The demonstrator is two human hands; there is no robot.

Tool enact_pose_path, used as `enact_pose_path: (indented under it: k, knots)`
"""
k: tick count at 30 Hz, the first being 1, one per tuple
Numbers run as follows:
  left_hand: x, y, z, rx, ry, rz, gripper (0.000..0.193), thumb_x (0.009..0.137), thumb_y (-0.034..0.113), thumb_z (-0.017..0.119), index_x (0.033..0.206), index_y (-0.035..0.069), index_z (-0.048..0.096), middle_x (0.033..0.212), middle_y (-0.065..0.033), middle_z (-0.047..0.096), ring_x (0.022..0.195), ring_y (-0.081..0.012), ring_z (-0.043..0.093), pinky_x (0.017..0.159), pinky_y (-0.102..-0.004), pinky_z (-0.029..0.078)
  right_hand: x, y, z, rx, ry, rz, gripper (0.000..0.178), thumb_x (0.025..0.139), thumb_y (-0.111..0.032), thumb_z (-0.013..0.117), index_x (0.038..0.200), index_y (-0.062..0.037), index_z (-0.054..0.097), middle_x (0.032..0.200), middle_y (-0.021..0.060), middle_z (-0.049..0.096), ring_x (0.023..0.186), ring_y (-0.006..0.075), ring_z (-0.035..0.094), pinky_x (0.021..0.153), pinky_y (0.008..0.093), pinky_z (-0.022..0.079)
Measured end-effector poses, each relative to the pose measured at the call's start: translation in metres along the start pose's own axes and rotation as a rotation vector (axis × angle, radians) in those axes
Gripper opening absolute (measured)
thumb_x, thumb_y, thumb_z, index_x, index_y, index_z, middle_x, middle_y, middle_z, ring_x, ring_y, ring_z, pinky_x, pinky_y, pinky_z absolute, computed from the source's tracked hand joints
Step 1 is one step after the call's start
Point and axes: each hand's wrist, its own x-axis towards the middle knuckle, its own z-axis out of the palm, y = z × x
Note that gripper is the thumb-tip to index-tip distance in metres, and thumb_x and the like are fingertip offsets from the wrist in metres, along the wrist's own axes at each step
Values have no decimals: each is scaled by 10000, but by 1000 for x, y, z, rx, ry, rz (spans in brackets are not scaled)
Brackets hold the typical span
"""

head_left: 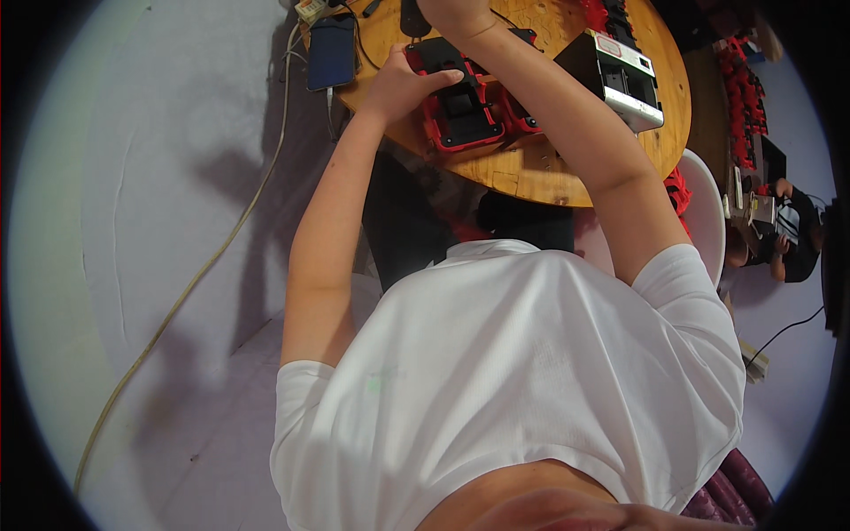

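Note:
A red-and-black plastic housing [459, 108] lies on the round wooden table, with a square black recess and screw-like dots at its corners. My left hand [405, 88] is closed round its left side, thumb laid across the top face. Above its far end is my right hand [456, 13], cut off by the upper edge of the picture, so its fingers are hidden. Right beside that hand a black rounded object [413, 19] shows; whether the hand holds it I cannot tell. A second red-and-black piece [521, 113] sits just right of the housing, partly behind my right forearm.
A silver-and-black metal box [630, 84] stands on the wooden table [540, 181], to the right. A phone [332, 51] with a cable lies at the left edge. A white tub [704, 199] holds red parts. Farther right, another person [797, 226] sits near more red parts [742, 97].

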Motion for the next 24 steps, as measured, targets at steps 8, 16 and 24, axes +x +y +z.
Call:
enact_pose_path:
  k: [8, 16, 24]
  knots:
    - [-2, 10, 0, 25, -5, -5, 1061, 615, 535, 857, 1307, -112, 377, 1157, -170, 621, 1053, -228, 629, 924, -321, 496, 0, 9, 1, -152, -42, -23, 282, 909, -182, 663, 1058, -40, 470, 778, 34, 561, 610, 103, 514, 543, 249, 434]
    - [10, 30, -6, 813, 235, 436, 950, 655, 543, 819, 1311, -45, 465, 1325, -221, 534, 1255, -376, 500, 1004, -467, 436, 35, -67, -78, -5, 117, 181, 323, 937, -319, 664, 1000, -62, 479, 708, 6, 563, 546, 80, 542, 490, 239, 443]
    - [60, 70, 79, 825, -27, 317, 723, 767, 554, 683, 1196, -14, 558, 1156, -231, 616, 1112, -389, 579, 937, -503, 448, 18, -126, -130, 89, 247, 277, 322, 878, -191, 714, 1058, -51, 487, 710, -3, 559, 536, 60, 548, 460, 228, 453]
